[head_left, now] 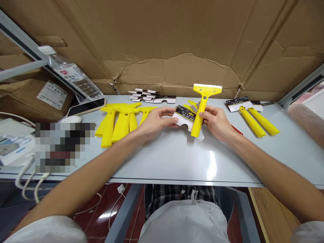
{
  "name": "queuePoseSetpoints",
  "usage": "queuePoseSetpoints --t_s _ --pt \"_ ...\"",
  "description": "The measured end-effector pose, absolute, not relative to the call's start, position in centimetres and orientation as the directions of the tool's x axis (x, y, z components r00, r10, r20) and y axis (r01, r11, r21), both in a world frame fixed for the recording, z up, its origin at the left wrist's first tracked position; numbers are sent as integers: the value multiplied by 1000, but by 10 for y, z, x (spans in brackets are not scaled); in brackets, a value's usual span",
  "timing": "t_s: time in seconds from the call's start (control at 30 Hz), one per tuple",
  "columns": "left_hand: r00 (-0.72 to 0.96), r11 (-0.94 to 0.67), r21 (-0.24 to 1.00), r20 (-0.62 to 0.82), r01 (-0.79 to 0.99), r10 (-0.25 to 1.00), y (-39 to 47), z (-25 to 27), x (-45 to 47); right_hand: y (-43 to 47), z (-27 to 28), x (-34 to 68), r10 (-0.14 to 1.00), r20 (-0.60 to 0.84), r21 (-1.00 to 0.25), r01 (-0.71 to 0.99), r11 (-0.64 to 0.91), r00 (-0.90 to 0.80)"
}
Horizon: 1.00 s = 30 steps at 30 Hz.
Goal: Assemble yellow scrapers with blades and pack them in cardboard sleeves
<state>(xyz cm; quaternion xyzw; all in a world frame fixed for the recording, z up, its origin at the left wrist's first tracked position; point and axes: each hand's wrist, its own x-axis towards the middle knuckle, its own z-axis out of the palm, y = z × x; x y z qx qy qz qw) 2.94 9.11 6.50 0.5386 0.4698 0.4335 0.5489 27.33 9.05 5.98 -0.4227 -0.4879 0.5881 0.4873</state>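
Note:
My left hand [160,123] pinches the left edge of a black and white cardboard packaging card [183,118] with a notch in its lower edge. A yellow scraper [201,109] stands nearly upright in my right hand [216,120], blade end up, handle passing in front of the card's right side. Behind the card lie small yellow pieces [192,103], partly hidden. Several yellow scraper bodies [117,123] are heaped left of my left hand. On the right, two yellow scrapers [253,123] lie with cards [240,104] over their heads.
More folded cards [164,99] are stacked at the back against a cardboard sheet [177,40]. A phone [87,107], a plastic bottle [73,76] and a white mouse [71,119] sit at the left. A red item [237,130] shows beside my right wrist, on the white table [162,162].

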Motion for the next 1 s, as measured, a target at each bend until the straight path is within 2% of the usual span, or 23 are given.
queuePoseSetpoints --t_s 0.3,0.57,0.67,0.87,1.0 --pt "380 -82 992 41 93 924 82 61 27 87 70 273 984 -28 -967 -245 -72 -178" --pt "477 -21 981 -75 192 876 80 57 34 88 67 273 980 -79 -958 -256 -126 -185" --pt "508 -79 968 -56 240 860 79 58 35 93 69 278 990 -53 -967 -241 -83 -130" --pt "522 -121 949 -51 290 852 80 58 34 106 66 291 996 9 -963 -269 31 84" --pt "500 -112 952 -48 285 864 80 57 34 105 63 288 998 5 -964 -265 21 60"
